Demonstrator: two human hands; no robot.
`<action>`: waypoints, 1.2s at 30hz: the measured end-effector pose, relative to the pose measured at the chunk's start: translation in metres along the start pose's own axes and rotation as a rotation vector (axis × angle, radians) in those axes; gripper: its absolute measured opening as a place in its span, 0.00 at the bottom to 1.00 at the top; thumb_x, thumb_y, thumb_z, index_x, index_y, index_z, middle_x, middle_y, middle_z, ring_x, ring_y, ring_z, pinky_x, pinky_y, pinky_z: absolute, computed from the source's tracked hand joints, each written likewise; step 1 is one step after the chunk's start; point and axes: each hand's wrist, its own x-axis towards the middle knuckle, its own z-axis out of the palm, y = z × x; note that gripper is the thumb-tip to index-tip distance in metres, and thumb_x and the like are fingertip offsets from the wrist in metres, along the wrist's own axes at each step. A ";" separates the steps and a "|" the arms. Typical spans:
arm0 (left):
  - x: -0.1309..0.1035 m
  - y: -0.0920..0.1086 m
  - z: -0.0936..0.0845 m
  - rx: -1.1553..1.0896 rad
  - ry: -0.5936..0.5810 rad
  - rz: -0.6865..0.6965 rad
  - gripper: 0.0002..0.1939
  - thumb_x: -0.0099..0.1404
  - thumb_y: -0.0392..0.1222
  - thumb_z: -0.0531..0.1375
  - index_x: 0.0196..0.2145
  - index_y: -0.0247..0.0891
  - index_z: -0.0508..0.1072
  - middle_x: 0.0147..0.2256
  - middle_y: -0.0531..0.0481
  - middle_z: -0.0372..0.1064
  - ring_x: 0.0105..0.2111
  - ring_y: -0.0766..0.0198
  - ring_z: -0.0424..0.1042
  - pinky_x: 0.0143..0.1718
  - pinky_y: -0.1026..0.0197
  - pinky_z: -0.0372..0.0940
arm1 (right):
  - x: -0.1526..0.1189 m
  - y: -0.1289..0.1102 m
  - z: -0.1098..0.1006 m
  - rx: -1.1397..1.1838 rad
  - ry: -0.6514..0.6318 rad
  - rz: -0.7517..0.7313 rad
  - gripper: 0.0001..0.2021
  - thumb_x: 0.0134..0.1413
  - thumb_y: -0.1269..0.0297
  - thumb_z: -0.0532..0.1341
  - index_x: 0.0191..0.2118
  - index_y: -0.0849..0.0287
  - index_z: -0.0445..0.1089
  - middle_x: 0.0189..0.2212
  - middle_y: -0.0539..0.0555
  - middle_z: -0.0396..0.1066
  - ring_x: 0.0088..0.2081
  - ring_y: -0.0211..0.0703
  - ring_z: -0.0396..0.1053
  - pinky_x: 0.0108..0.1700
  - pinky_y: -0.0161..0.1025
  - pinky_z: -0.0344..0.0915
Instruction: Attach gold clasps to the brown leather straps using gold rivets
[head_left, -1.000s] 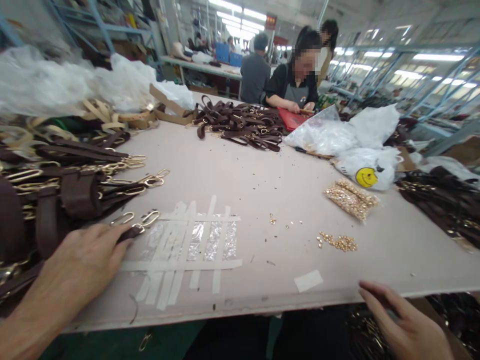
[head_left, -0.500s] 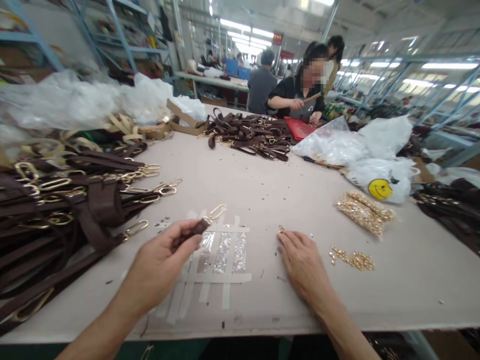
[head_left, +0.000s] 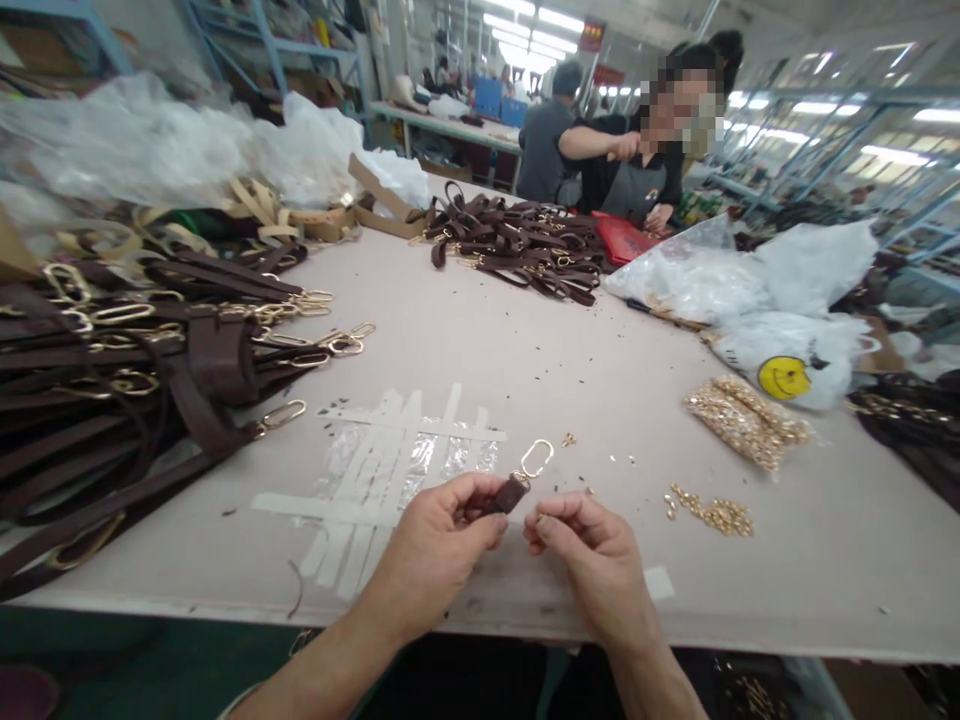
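Between the thumb and fingers of my left hand (head_left: 439,535) is the end of a dark brown strap (head_left: 508,494). A gold oval snap hook (head_left: 538,459) sticks up from that end. My right hand (head_left: 596,560) is close beside it on the right, thumb and fingers pinched together. Anything in this pinch is too small to make out. Just beyond the hook, a few tiny gold pieces (head_left: 568,439) lie on the table (head_left: 465,340). Farther right is a loose pile of small gold fittings (head_left: 720,512).
Brown straps with gold hooks (head_left: 217,370) are heaped at left, and another strap pile (head_left: 525,245) lies at the back. Tape strips (head_left: 352,510) cover plastic on the table. A bag of gold fittings (head_left: 746,420) and white plastic bags (head_left: 795,350) are at right. A co-worker (head_left: 637,180) is across the table.
My left hand has carried the strap end rightward and nearer to me. My right hand has lifted from the tabletop, come closer to the strap and pinched its fingers. The view has shifted slightly.
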 end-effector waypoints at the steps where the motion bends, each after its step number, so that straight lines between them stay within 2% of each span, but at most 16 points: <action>1: 0.000 -0.001 0.003 0.005 -0.017 0.008 0.12 0.58 0.33 0.61 0.40 0.40 0.78 0.38 0.53 0.79 0.39 0.63 0.75 0.45 0.62 0.66 | 0.000 0.001 0.002 0.038 -0.015 0.016 0.10 0.51 0.57 0.70 0.33 0.58 0.75 0.25 0.49 0.75 0.27 0.35 0.70 0.33 0.33 0.68; 4: -0.003 -0.002 0.010 0.024 -0.053 0.039 0.11 0.60 0.33 0.60 0.40 0.40 0.78 0.36 0.53 0.79 0.39 0.63 0.75 0.45 0.62 0.66 | 0.000 0.003 0.003 0.085 -0.041 0.063 0.10 0.50 0.58 0.71 0.32 0.58 0.76 0.23 0.49 0.74 0.25 0.34 0.69 0.32 0.32 0.66; 8: -0.006 -0.003 0.014 0.091 -0.042 0.074 0.11 0.62 0.34 0.59 0.40 0.42 0.78 0.35 0.54 0.78 0.39 0.62 0.75 0.45 0.61 0.66 | -0.002 0.001 0.000 0.010 -0.012 0.101 0.11 0.48 0.57 0.72 0.33 0.59 0.77 0.20 0.48 0.72 0.24 0.33 0.67 0.32 0.31 0.64; 17: -0.010 -0.014 0.015 0.281 -0.033 0.158 0.14 0.63 0.31 0.58 0.41 0.46 0.79 0.37 0.55 0.77 0.39 0.63 0.73 0.44 0.61 0.65 | -0.004 -0.004 -0.001 -0.047 -0.002 0.147 0.14 0.43 0.55 0.72 0.30 0.61 0.77 0.19 0.48 0.70 0.23 0.33 0.66 0.29 0.31 0.63; 25: -0.015 -0.015 0.016 0.445 -0.040 0.219 0.14 0.66 0.37 0.57 0.46 0.49 0.78 0.42 0.53 0.76 0.42 0.59 0.73 0.45 0.61 0.65 | -0.009 -0.005 -0.001 0.025 0.022 0.097 0.12 0.45 0.63 0.70 0.29 0.58 0.65 0.21 0.45 0.70 0.24 0.34 0.67 0.29 0.31 0.63; 28: -0.017 -0.020 0.020 0.457 -0.020 0.248 0.13 0.66 0.38 0.58 0.45 0.48 0.78 0.41 0.53 0.75 0.43 0.58 0.73 0.45 0.62 0.66 | -0.012 -0.003 0.000 -0.001 0.033 0.078 0.11 0.46 0.66 0.68 0.29 0.57 0.63 0.21 0.45 0.69 0.25 0.35 0.66 0.30 0.32 0.62; 30: -0.016 -0.021 0.022 0.423 -0.049 0.212 0.13 0.66 0.38 0.58 0.46 0.47 0.76 0.40 0.53 0.75 0.42 0.59 0.73 0.44 0.63 0.66 | -0.014 -0.003 -0.002 -0.057 0.052 0.058 0.10 0.47 0.66 0.67 0.29 0.57 0.63 0.22 0.44 0.68 0.26 0.35 0.65 0.30 0.32 0.61; 33: -0.014 -0.019 0.023 0.352 -0.169 0.057 0.14 0.69 0.42 0.54 0.50 0.47 0.72 0.34 0.54 0.74 0.32 0.62 0.72 0.35 0.64 0.66 | -0.018 -0.006 -0.020 -0.239 0.081 -0.018 0.08 0.51 0.64 0.66 0.33 0.57 0.65 0.26 0.45 0.68 0.28 0.36 0.66 0.32 0.33 0.61; 36: -0.011 -0.016 0.019 0.339 -0.205 -0.058 0.16 0.71 0.47 0.50 0.52 0.45 0.69 0.34 0.53 0.74 0.28 0.63 0.70 0.29 0.64 0.64 | -0.019 -0.009 -0.062 -0.637 0.240 -0.143 0.07 0.58 0.61 0.62 0.39 0.57 0.68 0.32 0.50 0.72 0.34 0.41 0.69 0.39 0.37 0.64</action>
